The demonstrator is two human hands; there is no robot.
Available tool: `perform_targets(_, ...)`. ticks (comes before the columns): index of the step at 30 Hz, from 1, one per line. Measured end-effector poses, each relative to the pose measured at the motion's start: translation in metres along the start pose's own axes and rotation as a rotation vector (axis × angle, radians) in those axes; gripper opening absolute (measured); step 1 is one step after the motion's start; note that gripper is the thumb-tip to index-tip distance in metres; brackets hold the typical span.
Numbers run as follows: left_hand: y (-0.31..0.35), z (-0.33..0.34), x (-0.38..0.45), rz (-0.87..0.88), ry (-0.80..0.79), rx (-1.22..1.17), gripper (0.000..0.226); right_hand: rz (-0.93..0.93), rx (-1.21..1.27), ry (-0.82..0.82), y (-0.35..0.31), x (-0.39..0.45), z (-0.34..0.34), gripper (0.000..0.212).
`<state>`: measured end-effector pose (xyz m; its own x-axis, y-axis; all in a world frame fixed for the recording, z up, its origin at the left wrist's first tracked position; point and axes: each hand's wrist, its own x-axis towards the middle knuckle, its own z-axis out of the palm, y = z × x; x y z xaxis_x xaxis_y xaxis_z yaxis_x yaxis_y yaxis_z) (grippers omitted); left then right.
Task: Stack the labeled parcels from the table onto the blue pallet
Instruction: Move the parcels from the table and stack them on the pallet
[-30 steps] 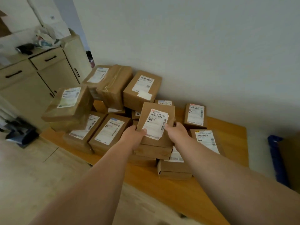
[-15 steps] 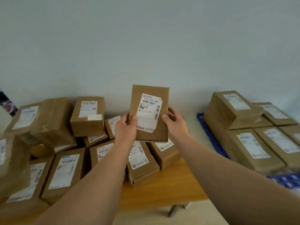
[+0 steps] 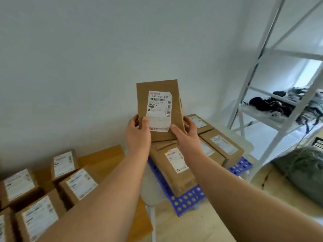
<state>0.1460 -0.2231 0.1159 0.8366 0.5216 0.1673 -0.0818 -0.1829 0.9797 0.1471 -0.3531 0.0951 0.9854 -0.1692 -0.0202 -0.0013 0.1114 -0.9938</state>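
Both hands grasp one flat brown cardboard parcel with a white barcode label, held upright in the air: the left hand pinches its lower left edge, the right hand its lower right corner. This looks like the carry step. Just below and beyond the hands lies the blue perforated plastic pallet, already bearing brown boxes. More labelled boxes sit on the wooden table, below left of the left hand. Next, the parcel probably needs laying flat on that stack.
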Motion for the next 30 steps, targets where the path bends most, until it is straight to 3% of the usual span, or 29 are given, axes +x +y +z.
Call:
perform_targets(5,-0.003,0.107,-0.015,0.092,-0.184,0.066,0.043,0.003,0.02,0.109,-0.015,0.068,-0.093,0.043)
perform_targets(8,-0.007,0.133,-0.014,0.185,-0.33,0.189,0.06,0.089,0.032,0.147,-0.011,0.105,-0.114,0.04)
perform_targets(11,-0.013,0.147,0.005,0.136,-0.378,0.286,0.062,0.187,0.059,0.153,-0.001,0.137,-0.121,0.039)
perform_targets(20,-0.058,0.197,0.073,0.04,-0.19,0.578,0.044,0.207,-0.102,0.261,0.017,0.232,-0.13,0.039)
perform_targets(27,-0.09,0.215,0.097,0.013,-0.14,0.917,0.045,0.299,-0.225,0.112,0.042,0.285,-0.117,0.042)
perform_targets(30,-0.101,0.213,0.1,-0.064,-0.089,0.936,0.046,0.348,-0.267,0.029,0.055,0.298,-0.1,0.043)
